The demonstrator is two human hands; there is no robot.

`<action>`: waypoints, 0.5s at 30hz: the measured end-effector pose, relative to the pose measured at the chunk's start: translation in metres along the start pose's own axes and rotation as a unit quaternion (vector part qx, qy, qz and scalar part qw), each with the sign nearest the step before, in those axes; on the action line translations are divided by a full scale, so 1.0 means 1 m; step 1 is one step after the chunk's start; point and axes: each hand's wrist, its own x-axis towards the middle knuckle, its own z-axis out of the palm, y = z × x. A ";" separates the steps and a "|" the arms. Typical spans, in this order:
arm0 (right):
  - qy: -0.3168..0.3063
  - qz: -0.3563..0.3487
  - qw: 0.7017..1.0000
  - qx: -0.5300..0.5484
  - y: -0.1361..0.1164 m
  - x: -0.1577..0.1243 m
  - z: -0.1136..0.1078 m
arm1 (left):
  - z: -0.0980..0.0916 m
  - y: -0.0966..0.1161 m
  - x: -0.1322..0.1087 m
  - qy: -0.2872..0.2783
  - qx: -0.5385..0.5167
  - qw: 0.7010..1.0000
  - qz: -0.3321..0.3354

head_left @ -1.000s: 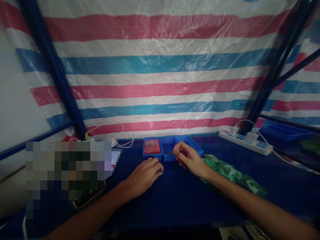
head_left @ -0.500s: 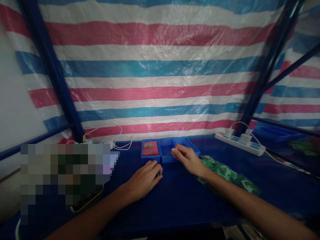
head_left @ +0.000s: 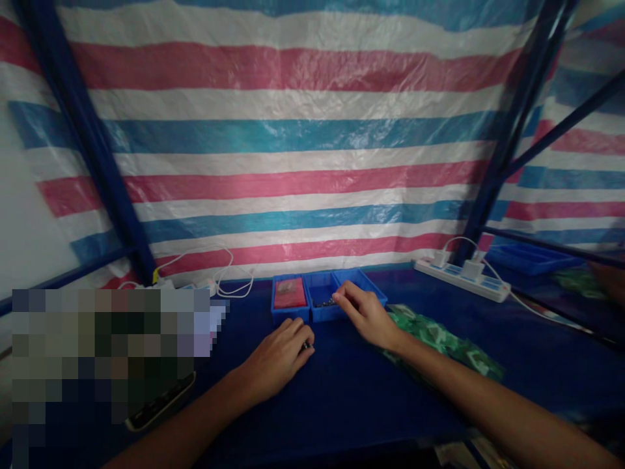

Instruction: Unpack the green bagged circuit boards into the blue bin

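Observation:
My left hand (head_left: 282,352) rests low over the table in front of the blue trays, fingers curled. Between its thumb and forefinger show some small dark shiny parts (head_left: 306,346), too small to name. My right hand (head_left: 366,316) is at the front of the middle blue tray (head_left: 319,314), thumb and forefinger pinched together; whatever they hold is hidden. Small dark metal pieces (head_left: 324,303) lie in that tray beside the fingertips. The left blue tray (head_left: 290,313) contains red packets (head_left: 290,293).
Green plastic packets (head_left: 439,339) are spread to the right of my right hand. Behind them lies a white power strip (head_left: 463,279) with plugs. A white cable (head_left: 234,290) coils at the back left. Blue frame posts and a striped sheet (head_left: 293,189) stand behind the table.
The view has shifted slightly. Both hands keep almost the same places, the right still pinched at the middle tray, the left still curled around the small dark parts.

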 end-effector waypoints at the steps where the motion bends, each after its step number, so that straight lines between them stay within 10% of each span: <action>1: -0.002 -0.002 1.000 -0.004 -0.001 0.000 0.000 | 0.000 0.000 0.000 -0.001 0.002 1.000 -0.001; 15: -0.024 -0.003 1.000 0.002 -0.004 -0.004 0.004 | -0.002 0.004 0.000 -0.001 0.019 1.000 0.002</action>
